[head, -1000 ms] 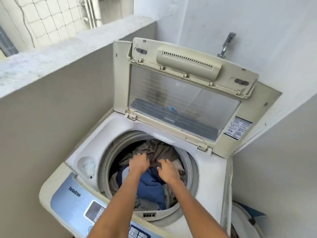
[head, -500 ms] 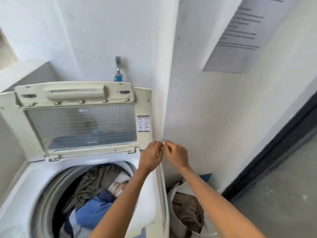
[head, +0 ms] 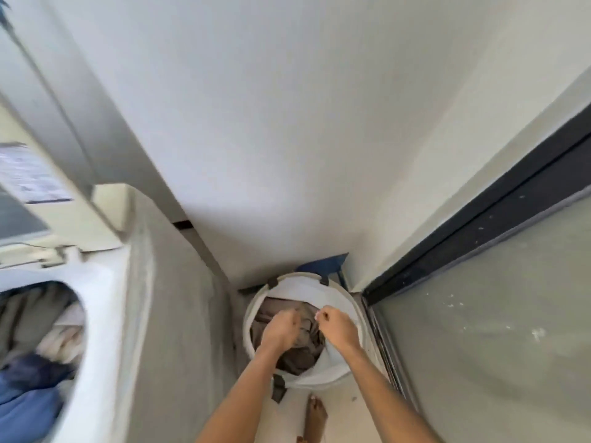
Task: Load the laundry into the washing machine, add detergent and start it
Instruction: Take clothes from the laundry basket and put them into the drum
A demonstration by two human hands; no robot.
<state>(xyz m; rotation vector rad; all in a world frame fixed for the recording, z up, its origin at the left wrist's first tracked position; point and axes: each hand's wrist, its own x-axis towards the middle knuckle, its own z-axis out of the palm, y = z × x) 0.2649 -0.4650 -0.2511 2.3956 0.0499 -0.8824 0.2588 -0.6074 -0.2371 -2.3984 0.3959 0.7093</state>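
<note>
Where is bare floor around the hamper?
Bare floor lies in front of the hamper, between the bare foot and the door track. Crowded: the washer flanks it, and both hands fill its mouth.

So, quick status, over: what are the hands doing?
Both hands over the white basket. Left hand reaching into brown clothes; right hand curled, grip unclear. Nothing blocking.

- Washing machine (head: 105, 314): smooth, slightly glossy plastic.
- Laundry basket (head: 347, 295): thin white fabric.
- Clothes (head: 300, 350) inside it: soft, matt brown cloth.
- Wall (head: 287, 123): matt paint.
</note>
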